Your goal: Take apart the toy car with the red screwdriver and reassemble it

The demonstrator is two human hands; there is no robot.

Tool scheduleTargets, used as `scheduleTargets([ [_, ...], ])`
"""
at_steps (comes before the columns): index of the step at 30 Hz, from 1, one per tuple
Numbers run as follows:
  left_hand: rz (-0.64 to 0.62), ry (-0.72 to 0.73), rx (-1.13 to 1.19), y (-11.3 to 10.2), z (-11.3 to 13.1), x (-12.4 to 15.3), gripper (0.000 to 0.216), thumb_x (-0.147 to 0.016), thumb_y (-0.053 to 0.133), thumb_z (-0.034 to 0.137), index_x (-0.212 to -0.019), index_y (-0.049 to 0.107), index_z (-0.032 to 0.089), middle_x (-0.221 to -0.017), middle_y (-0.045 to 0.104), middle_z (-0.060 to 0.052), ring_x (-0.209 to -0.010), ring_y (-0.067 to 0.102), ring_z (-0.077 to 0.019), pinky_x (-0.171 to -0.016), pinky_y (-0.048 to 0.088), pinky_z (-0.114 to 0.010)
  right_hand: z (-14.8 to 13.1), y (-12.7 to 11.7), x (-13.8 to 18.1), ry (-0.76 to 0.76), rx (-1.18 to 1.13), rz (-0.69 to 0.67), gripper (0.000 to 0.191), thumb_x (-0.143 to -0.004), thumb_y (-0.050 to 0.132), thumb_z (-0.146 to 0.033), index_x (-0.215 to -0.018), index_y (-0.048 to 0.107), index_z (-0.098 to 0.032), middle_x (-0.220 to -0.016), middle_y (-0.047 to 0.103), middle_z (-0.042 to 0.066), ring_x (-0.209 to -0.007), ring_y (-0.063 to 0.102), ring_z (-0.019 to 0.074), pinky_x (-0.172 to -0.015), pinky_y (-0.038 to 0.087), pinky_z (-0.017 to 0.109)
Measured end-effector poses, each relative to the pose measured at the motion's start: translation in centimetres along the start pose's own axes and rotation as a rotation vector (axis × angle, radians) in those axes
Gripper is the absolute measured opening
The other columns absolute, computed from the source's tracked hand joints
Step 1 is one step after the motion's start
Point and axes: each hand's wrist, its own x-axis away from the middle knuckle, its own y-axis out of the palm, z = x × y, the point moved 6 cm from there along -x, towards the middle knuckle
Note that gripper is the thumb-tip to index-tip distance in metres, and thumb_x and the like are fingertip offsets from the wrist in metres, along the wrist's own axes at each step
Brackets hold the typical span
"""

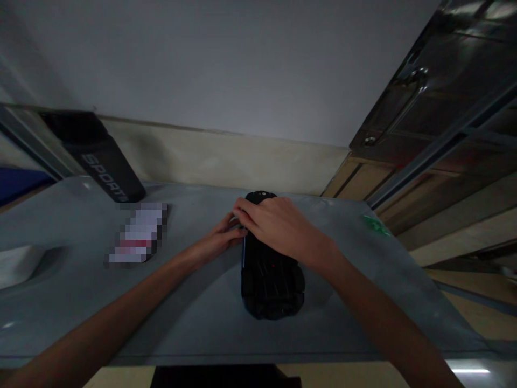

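Note:
A toy car (272, 285), black with a strip of blue along its side, lies upside down on the grey table cover, its wheels and underside facing up. My left hand (226, 234) grips the car's left edge with bent fingers. Across the middle of the underside lies my right hand (278, 223), its fingers curled together toward the left edge and meeting the left fingertips. The right hand covers part of the underside, so anything small beneath its fingers is hidden. A tiny red dot shows on the car's base.
A black bottle (100, 161) marked SPORT stands at the back left, beside a blurred-out flat item (139, 234). A white object (18, 264) sits at the left edge. Green crumpled plastic (376, 225) lies at the right. Behind the table (181, 323) rises a wall; a metal door handle (399, 110) is at upper right.

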Motion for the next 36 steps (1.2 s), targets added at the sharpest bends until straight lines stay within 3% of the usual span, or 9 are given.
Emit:
scheduleTargets([
  [4,-0.022,0.003,0.052,0.1,-0.1,0.0,0.048,-0.077,0.096,0.033,-0.117,0.071,0.024,-0.121,0.077,-0.004,-0.132,0.066,-0.0326,-0.114,0.049,-0.044,-0.5,-0.4,0.4,-0.043,-0.156,0.003,0.024,-0.112,0.051,-0.024,-0.121,0.073,-0.017,-0.101,0.081,0.010,-0.088,0.072,0.0232,-0.075,0.041,0.035],
  [7,-0.033,-0.015,0.053,0.1,-0.3,-0.1,0.044,-0.075,0.098,0.031,-0.110,0.073,0.022,-0.116,0.079,-0.003,-0.128,0.067,-0.0305,-0.114,0.049,-0.042,-1.0,-0.1,0.5,-0.102,-0.238,-0.044,0.023,-0.112,0.052,-0.020,-0.123,0.071,-0.017,-0.103,0.081,0.008,-0.090,0.071,0.0213,-0.077,0.041,0.033],
  [13,0.012,-0.025,0.070,-0.3,-0.3,-0.3,0.045,-0.073,0.098,0.027,-0.111,0.074,0.025,-0.120,0.078,-0.002,-0.117,0.071,-0.0251,-0.108,0.052,-0.040,-0.3,0.3,0.1,-0.022,-0.076,-0.050,0.029,-0.116,0.044,-0.022,-0.133,0.067,-0.018,-0.093,0.080,0.007,-0.077,0.069,0.0211,-0.066,0.031,0.035],
  [21,0.010,-0.032,0.057,-0.3,-0.2,-0.1,0.043,-0.079,0.092,0.020,-0.116,0.071,0.026,-0.121,0.075,0.000,-0.112,0.070,-0.0225,-0.103,0.052,-0.037,0.0,-0.1,-0.1,-0.013,0.053,-0.045,0.026,-0.118,0.044,-0.023,-0.129,0.067,-0.019,-0.091,0.081,0.010,-0.076,0.072,0.0229,-0.065,0.033,0.036],
  [27,-0.003,-0.051,0.003,-0.5,-0.5,-0.2,0.059,-0.080,0.092,0.026,-0.132,0.064,0.025,-0.139,0.071,-0.006,-0.128,0.066,-0.0257,-0.109,0.050,-0.040,0.2,0.3,-0.3,-0.016,0.081,-0.056,0.030,-0.119,0.041,-0.025,-0.129,0.069,-0.018,-0.093,0.083,0.010,-0.078,0.073,0.0238,-0.065,0.034,0.036],
  [31,-0.031,-0.038,0.000,-0.6,-0.6,-0.3,0.060,-0.079,0.094,0.030,-0.132,0.066,0.025,-0.149,0.067,-0.009,-0.140,0.061,-0.0302,-0.116,0.046,-0.043,0.1,-0.1,0.0,0.011,0.063,-0.045,0.033,-0.119,0.040,-0.025,-0.124,0.072,-0.016,-0.091,0.082,0.010,-0.077,0.074,0.0246,-0.064,0.033,0.037],
  [36,-0.056,-0.015,0.041,-0.8,-0.8,-0.4,0.065,-0.079,0.096,0.033,-0.135,0.065,0.026,-0.144,0.070,-0.008,-0.136,0.063,-0.0293,-0.117,0.045,-0.043,-0.2,-0.7,0.7,0.033,-0.046,-0.055,0.028,-0.115,0.048,-0.028,-0.117,0.073,-0.016,-0.096,0.082,0.011,-0.082,0.074,0.0231,-0.069,0.037,0.035],
])
